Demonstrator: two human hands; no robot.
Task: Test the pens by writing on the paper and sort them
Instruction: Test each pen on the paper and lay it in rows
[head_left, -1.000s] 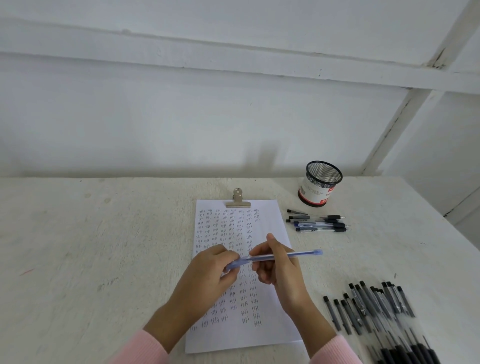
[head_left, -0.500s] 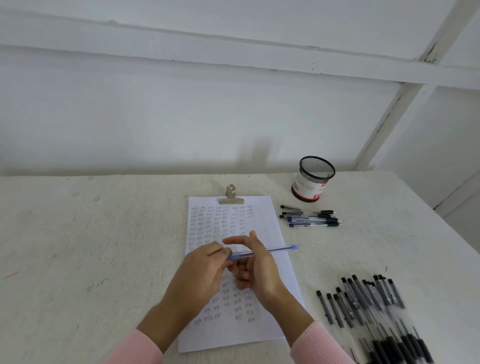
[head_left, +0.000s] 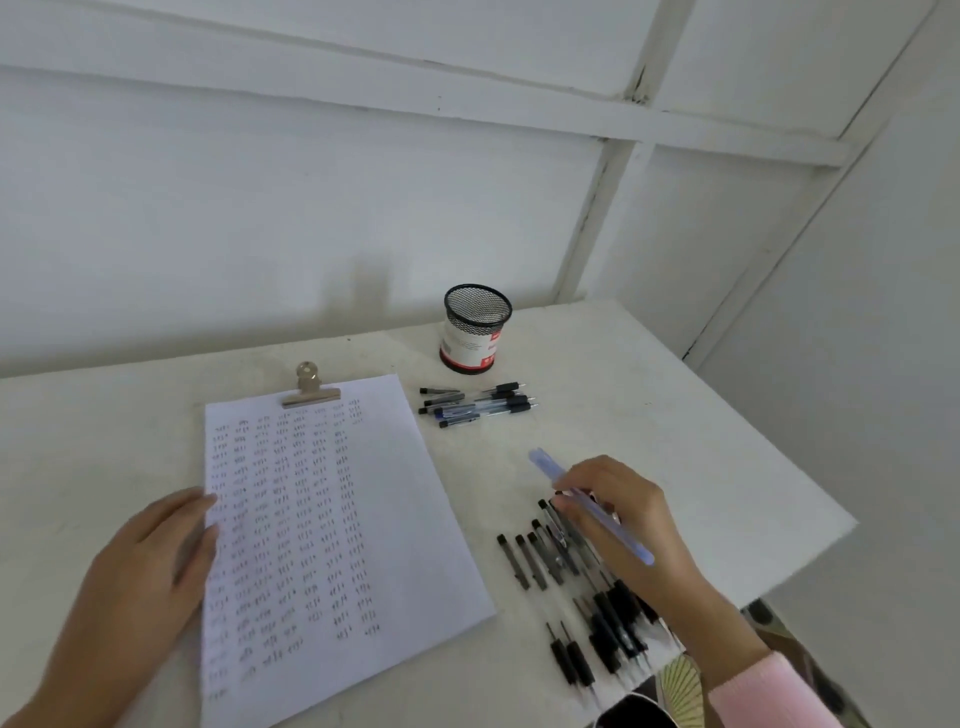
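A white sheet of paper (head_left: 384, 519) covered in rows of small test marks lies on the table under a metal clip (head_left: 310, 391). My left hand (head_left: 150, 577) rests flat on the paper's left edge, holding nothing. My right hand (head_left: 618, 519) grips a light blue pen (head_left: 545, 466), which is blurred, over the top of a large pile of black pens (head_left: 582, 597) at the right. A small group of pens (head_left: 478, 405) lies beyond the paper's top right corner.
A black mesh pen cup (head_left: 474, 328) with a white and red label stands near the wall behind the small group. The table's right edge (head_left: 810, 551) runs close to the pile. White wall panels rise behind the table.
Both hands held the blue pen over the paper. My left hand let go and dropped to the paper's left edge; my right hand carried the pen rightward over the black pile. The view swung right.
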